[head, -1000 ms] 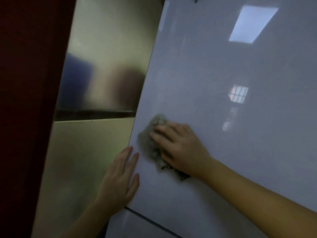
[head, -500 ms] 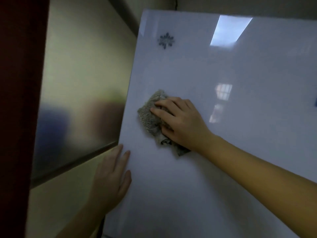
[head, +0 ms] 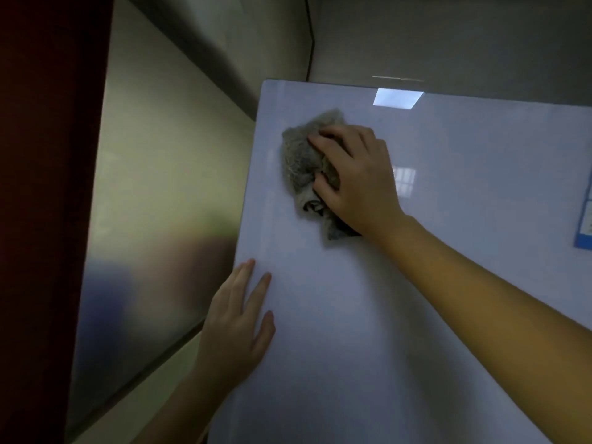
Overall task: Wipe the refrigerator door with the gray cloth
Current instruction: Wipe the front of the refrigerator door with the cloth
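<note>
refrigerator door (head: 416, 315): we see a glossy pale lavender-white, plain
gray cloth (head: 302, 161): we see mottled gray, fuzzy
sticker (head: 584, 219): we note blue with white patches
side panel (head: 153, 203): we see brushed olive-silver
left edge strip (head: 48, 187): we see dark red
</note>
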`<state>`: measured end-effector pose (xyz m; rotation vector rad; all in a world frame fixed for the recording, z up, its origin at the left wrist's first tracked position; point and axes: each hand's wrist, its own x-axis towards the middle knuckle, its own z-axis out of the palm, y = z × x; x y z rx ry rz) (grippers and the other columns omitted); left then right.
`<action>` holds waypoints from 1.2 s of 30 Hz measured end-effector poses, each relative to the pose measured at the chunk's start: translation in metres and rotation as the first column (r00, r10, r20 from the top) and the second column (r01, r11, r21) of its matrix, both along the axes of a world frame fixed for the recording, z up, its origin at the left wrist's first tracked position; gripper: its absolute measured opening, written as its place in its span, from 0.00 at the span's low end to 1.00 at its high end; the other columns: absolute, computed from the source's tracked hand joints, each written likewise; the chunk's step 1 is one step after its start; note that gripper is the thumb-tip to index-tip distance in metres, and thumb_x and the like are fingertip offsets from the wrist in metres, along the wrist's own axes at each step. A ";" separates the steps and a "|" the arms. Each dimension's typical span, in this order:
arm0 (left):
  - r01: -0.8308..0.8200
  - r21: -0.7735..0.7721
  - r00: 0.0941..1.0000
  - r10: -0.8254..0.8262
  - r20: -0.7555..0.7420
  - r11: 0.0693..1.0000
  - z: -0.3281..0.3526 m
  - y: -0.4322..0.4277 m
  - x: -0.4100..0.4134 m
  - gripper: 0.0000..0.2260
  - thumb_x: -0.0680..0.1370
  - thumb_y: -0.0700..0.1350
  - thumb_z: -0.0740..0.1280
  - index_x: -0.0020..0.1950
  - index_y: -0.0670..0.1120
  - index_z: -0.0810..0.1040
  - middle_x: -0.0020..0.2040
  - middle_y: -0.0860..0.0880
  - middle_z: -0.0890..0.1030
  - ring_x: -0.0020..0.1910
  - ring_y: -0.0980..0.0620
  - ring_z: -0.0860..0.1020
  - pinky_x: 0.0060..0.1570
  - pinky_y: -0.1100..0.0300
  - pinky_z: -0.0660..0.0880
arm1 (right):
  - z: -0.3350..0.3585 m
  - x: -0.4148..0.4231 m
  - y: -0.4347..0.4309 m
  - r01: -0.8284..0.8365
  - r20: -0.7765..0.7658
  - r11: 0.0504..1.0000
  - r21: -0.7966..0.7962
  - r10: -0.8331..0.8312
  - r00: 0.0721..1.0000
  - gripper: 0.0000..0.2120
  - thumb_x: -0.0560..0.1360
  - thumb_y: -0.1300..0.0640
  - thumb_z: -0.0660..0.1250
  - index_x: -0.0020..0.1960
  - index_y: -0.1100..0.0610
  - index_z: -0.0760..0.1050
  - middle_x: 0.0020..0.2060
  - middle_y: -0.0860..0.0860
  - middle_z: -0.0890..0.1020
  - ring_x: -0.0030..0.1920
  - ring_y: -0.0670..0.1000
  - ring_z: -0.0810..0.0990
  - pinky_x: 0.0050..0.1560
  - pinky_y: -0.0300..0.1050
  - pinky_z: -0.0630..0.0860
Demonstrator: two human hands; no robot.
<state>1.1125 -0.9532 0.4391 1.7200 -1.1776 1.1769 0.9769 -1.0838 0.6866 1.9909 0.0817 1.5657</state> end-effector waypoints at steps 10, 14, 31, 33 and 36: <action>0.045 -0.009 0.999 -0.045 0.010 0.999 -0.003 0.000 0.002 0.27 0.81 0.54 0.59 0.78 0.45 0.66 0.80 0.41 0.63 0.79 0.43 0.61 0.76 0.52 0.58 | -0.037 0.040 0.022 -0.005 -0.297 0.948 -0.317 -0.095 0.950 0.21 0.75 0.55 0.67 0.67 0.58 0.78 0.64 0.58 0.80 0.62 0.60 0.78 0.53 0.53 0.74; 0.063 -0.038 0.998 -0.063 0.015 0.997 -0.003 -0.001 -0.003 0.26 0.81 0.53 0.59 0.77 0.43 0.68 0.79 0.40 0.63 0.78 0.41 0.63 0.75 0.48 0.62 | -0.010 0.009 0.008 0.071 -0.159 0.970 -0.232 -0.110 0.981 0.23 0.75 0.54 0.67 0.69 0.58 0.77 0.66 0.58 0.79 0.63 0.61 0.76 0.55 0.53 0.72; -0.030 -0.040 0.999 0.029 -0.036 0.999 0.003 -0.002 -0.018 0.26 0.81 0.54 0.56 0.76 0.43 0.69 0.79 0.39 0.64 0.77 0.39 0.64 0.74 0.51 0.61 | -0.043 -0.024 -0.018 -0.040 -0.337 0.933 -0.359 -0.089 0.937 0.20 0.76 0.57 0.68 0.67 0.58 0.79 0.66 0.58 0.81 0.63 0.63 0.79 0.56 0.55 0.76; -0.053 -0.027 0.998 0.052 -0.038 0.998 0.003 -0.001 -0.019 0.26 0.81 0.54 0.56 0.76 0.43 0.70 0.78 0.39 0.65 0.77 0.39 0.65 0.73 0.49 0.64 | -0.007 -0.038 -0.026 0.024 -0.184 0.965 -0.261 -0.074 0.980 0.22 0.75 0.55 0.67 0.68 0.58 0.78 0.66 0.59 0.79 0.62 0.64 0.78 0.55 0.56 0.75; -0.077 -0.036 0.996 0.076 -0.044 0.996 0.005 -0.003 -0.024 0.25 0.81 0.54 0.56 0.75 0.43 0.71 0.78 0.39 0.65 0.76 0.39 0.66 0.73 0.48 0.64 | 0.041 -0.062 -0.035 0.071 0.057 0.997 -0.017 -0.070 0.996 0.25 0.74 0.54 0.67 0.71 0.56 0.75 0.68 0.56 0.77 0.64 0.61 0.73 0.59 0.54 0.71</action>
